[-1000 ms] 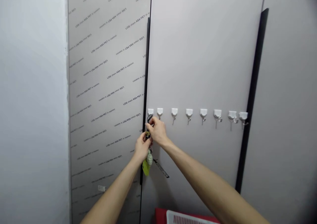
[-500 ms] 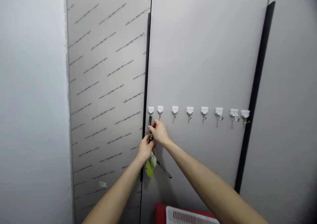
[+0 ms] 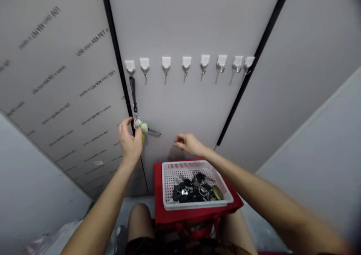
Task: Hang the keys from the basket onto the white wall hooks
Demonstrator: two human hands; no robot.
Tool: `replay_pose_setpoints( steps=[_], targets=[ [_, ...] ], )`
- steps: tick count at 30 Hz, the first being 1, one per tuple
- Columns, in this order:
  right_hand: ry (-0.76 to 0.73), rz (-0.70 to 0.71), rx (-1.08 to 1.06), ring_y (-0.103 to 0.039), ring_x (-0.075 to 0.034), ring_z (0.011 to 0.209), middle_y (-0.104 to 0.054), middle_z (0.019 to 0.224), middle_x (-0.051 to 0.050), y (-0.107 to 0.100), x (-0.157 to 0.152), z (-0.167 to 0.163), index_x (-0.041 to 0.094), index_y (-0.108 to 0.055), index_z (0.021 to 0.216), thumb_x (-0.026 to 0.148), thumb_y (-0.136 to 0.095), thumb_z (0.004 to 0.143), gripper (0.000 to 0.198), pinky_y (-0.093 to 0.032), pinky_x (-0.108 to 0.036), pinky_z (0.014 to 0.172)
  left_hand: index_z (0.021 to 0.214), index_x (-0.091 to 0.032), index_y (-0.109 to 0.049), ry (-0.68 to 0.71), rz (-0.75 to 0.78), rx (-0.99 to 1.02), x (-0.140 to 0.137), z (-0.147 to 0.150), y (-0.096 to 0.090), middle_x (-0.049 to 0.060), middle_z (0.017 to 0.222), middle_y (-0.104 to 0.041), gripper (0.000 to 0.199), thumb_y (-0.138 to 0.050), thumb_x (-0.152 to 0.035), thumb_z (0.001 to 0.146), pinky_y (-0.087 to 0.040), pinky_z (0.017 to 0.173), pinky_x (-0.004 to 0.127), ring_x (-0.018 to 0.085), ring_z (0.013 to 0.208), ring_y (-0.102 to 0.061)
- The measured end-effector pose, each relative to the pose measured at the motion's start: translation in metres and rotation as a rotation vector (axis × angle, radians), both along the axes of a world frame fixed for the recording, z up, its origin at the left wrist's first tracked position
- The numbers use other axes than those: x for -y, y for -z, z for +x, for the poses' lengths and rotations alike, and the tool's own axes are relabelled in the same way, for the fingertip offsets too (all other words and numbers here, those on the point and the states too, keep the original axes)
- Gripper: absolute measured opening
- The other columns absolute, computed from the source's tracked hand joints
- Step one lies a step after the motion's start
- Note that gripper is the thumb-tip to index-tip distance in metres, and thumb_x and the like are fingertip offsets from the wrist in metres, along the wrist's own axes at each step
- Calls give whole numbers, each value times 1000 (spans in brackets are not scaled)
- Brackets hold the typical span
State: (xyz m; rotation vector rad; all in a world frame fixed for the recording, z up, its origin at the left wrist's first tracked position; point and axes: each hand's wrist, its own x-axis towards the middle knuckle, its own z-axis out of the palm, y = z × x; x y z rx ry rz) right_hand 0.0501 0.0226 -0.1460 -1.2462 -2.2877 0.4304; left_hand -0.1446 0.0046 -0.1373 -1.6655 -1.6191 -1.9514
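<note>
A keychain (image 3: pixel 137 122) hangs by its black strap (image 3: pixel 132 91) from the leftmost white wall hook (image 3: pixel 130 66). It carries pale green charms, a yellow tag and a key that sticks out to the right. My left hand (image 3: pixel 129 141) is at the keychain's lower end, fingers curled on the yellow tag. My right hand (image 3: pixel 189 143) hovers apart from the keychain with loose, spread fingers and holds nothing. It is just above the far rim of a white basket (image 3: pixel 169 183).
Several more white hooks (image 3: pixel 186 63) run in a bare row along the grey cabinet door. The basket holds several dark keys and key rings (image 3: pixel 194 190) and sits on a red stool (image 3: pixel 158 195) in front of my knees. A film-covered panel (image 3: pixel 62 97) stands at left.
The view has tipped downward, bringing the basket and stool into sight. My right hand has let go of the strap and dropped toward the basket. The keychain now hangs from the leftmost hook.
</note>
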Motion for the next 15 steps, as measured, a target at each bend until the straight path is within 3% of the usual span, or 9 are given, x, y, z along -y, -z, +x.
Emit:
replay_pose_setpoints(
  steps=[4, 8, 11, 15],
  targets=[
    [57, -144, 155, -45, -8, 52, -55, 59, -1, 61, 24, 41, 14, -54, 67, 18, -41, 64, 14, -31, -18, 50, 89, -15, -46, 292, -312, -306, 26, 42, 51, 5, 90, -50, 23, -41, -17, 66, -34, 78, 28, 14, 87, -44],
    [184, -95, 236, -48, -12, 63, -58, 69, -4, 92, 37, 63, 16, -55, 70, 18, -39, 64, 16, -32, -21, 58, 87, -18, -49, 595, -670, -698, 36, 80, 97, 4, 89, -52, 23, -43, -22, 66, -35, 75, 29, 16, 86, -45],
    [233, -85, 262, -49, -15, 74, -58, 78, -7, 102, 41, 70, 15, -55, 74, 20, -37, 66, 21, -32, -23, 67, 89, -19, -49, 609, -798, -889, 38, 92, 112, 4, 91, -52, 26, -47, -24, 63, -35, 73, 31, 19, 87, -44],
    [239, -159, 234, -49, -16, 75, -58, 81, -8, 109, 42, 74, 15, -55, 78, 21, -35, 67, 24, -32, -24, 67, 91, -22, -47, 575, -842, -942, 38, 95, 112, 3, 91, -52, 26, -43, -22, 66, -36, 72, 28, 17, 85, -46]
  ],
)
